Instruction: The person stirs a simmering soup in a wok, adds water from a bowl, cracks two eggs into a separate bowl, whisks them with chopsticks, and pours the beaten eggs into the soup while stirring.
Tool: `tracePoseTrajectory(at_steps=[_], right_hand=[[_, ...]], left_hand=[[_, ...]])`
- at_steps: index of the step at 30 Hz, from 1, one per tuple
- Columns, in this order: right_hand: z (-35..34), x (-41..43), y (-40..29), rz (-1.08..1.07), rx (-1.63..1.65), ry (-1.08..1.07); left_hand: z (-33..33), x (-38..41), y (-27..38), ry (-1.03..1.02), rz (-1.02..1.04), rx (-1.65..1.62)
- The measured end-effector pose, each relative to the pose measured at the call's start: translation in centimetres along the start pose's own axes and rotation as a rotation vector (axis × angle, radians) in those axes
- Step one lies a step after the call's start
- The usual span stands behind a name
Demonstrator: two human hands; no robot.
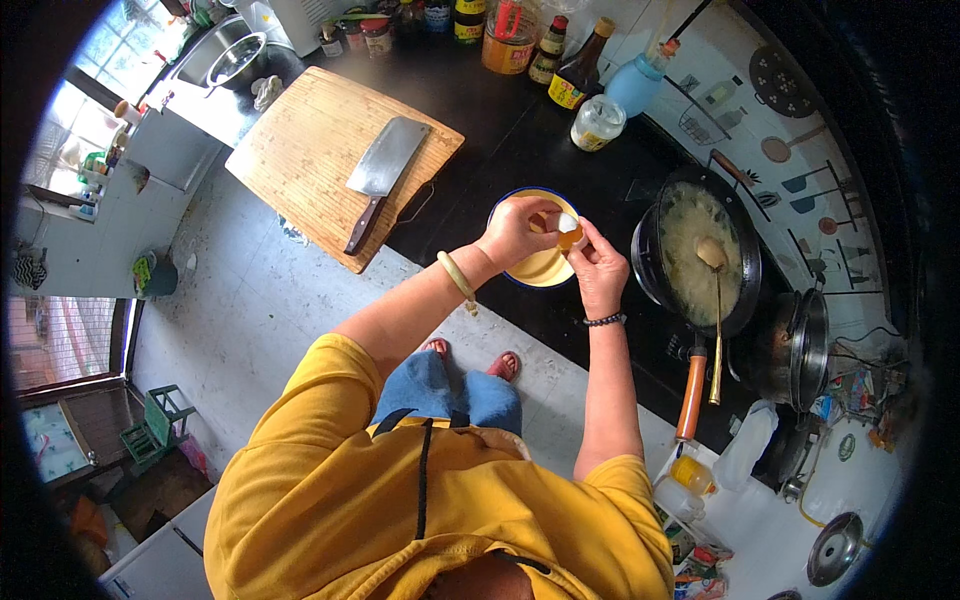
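Over a yellow bowl with a blue rim (541, 268), both hands hold a cracked egg (568, 231). My left hand (519, 231) grips one side of its shell, the white inside of which shows. The fingertips of my right hand (600, 271) pinch the other side, where the shell looks orange-brown. The two hands almost touch. Right of the bowl, a black wok (750, 259) holds bubbling, pale yellowish liquid, and a metal ladle (718, 322) rests in it with its bowl in the liquid.
A cleaver (388, 157) lies on a wooden cutting board (300, 150) at the counter's left. An open glass jar (598, 124), a dark sauce bottle (581, 71) and several other containers line the back. The wok's wooden handle (691, 397) points towards me; a lidded pot (780, 349) stands beyond.
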State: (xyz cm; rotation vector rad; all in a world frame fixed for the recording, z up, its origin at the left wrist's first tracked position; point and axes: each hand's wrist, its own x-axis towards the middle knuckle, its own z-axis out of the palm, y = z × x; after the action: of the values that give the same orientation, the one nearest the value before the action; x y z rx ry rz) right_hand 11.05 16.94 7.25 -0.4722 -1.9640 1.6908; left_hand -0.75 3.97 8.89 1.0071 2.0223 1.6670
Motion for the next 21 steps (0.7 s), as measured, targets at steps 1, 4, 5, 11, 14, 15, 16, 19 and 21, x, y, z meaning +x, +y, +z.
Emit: tracePoseTrajectory(at_steps=[1, 4, 5, 11, 14, 15, 16, 19, 21], right_hand=[[0.0, 0.0, 0.0, 0.001, 0.006, -0.008], [-0.4, 0.1, -0.2, 0.021, 0.013, -0.04], [-0.6, 0.1, 0.0, 0.04, 0.009, -0.058], [-0.8, 0.3, -0.9, 0.043, -0.06, -0.099], [-1.0, 0.0, -1.1, 0.039, -0.037, -0.1], [-1.0, 0.0, -1.4, 0.039, -0.023, -0.101], [-0.9, 0.1, -1.7, 0.015, -0.057, -0.097], [-0.9, 0.0, -2.5, -0.033, -0.127, -0.09], [-0.9, 0.0, -2.9, -0.035, -0.126, -0.099]], left_hand=[[-0.2, 0.1, 0.1, -0.016, -0.01, -0.01], [-0.8, 0.4, 0.6, -0.066, 0.002, 0.03], [-1.0, 0.5, 0.7, -0.085, 0.005, 0.04], [-1.8, 0.8, 0.7, -0.094, -0.015, -0.052], [-2.2, 0.9, 1.2, -0.155, -0.018, -0.012], [-2.3, 0.9, 1.2, -0.155, 0.0, -0.008], [-2.5, 0.9, 1.3, -0.156, 0.019, -0.004], [-2.9, 0.9, 2.1, -0.164, 0.022, 0.011], [-3.1, 0.8, 2.6, -0.172, 0.011, 0.014]])
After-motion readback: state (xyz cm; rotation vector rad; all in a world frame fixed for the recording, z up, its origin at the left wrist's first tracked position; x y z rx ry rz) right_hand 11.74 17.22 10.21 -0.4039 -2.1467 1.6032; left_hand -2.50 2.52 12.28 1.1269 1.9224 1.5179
